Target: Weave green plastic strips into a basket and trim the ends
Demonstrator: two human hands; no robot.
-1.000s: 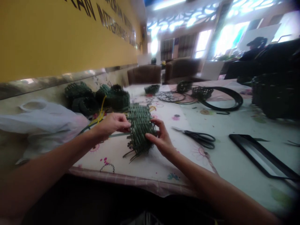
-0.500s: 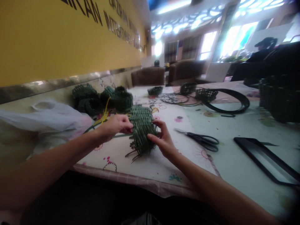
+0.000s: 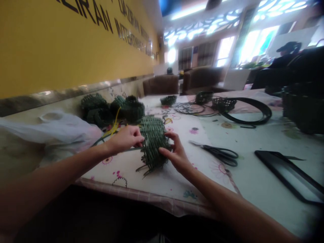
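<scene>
A small woven basket [image 3: 153, 141] of dark green strips lies tilted on the table in front of me, loose strip ends sticking out at its lower left. My right hand [image 3: 177, 152] grips its right side, thumb on the near face and fingers curled at the edge. At the left edge, my left hand [image 3: 126, 138] is closed in a pinch, apparently on a thin green strip [image 3: 135, 149] that shows just under the hand. The fingertips partly hide what they pinch. Black-handled scissors [image 3: 217, 152] lie to the right of my right hand.
Behind the basket are dark green woven pieces [image 3: 131, 109], yellow strips [image 3: 115, 125] and a white plastic bag [image 3: 68, 130]. Farther back lie small baskets [image 3: 168, 100], thin coils [image 3: 188, 107] and a wide black band [image 3: 265, 113]. A black-framed tablet-like object [image 3: 291, 177] lies right. A person [image 3: 288, 54] sits beyond.
The whole view has shifted slightly downward and right. My left hand has turned a little at the basket's left edge; my right hand keeps its hold on the basket.
</scene>
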